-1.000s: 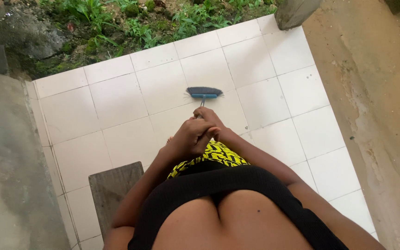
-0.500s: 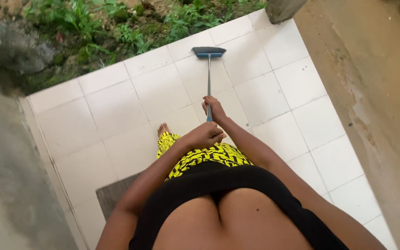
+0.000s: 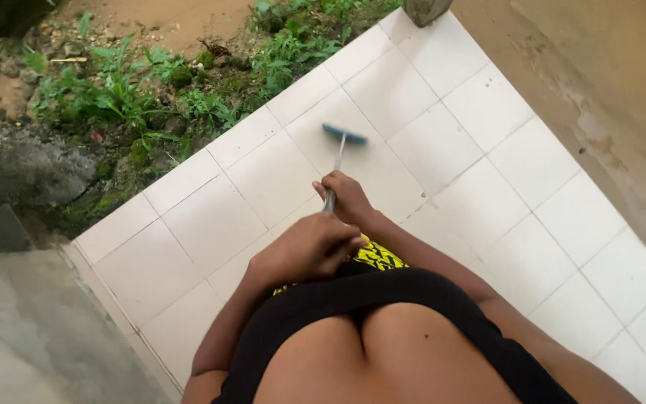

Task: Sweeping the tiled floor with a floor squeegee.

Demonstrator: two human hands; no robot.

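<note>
No packages, labels or signs near my hands. Floor under me is white square tiles (image 3: 443,187) with thin dark grout lines, running ahead and to both sides of my hands. Beyond the tile edge, ahead and left of my hands, green weeds (image 3: 151,90) and bare brown dirt. Grey concrete slab (image 3: 31,329) to my left, tan concrete (image 3: 607,82) to my right. My right hand (image 3: 343,198) is clenched around the thin broom handle (image 3: 336,161), further out; my left hand (image 3: 312,247) is closed nearer my body, handle hidden under it. Broom head (image 3: 344,135), blue and blurred, sits on the tiles ahead of my right hand.
</note>
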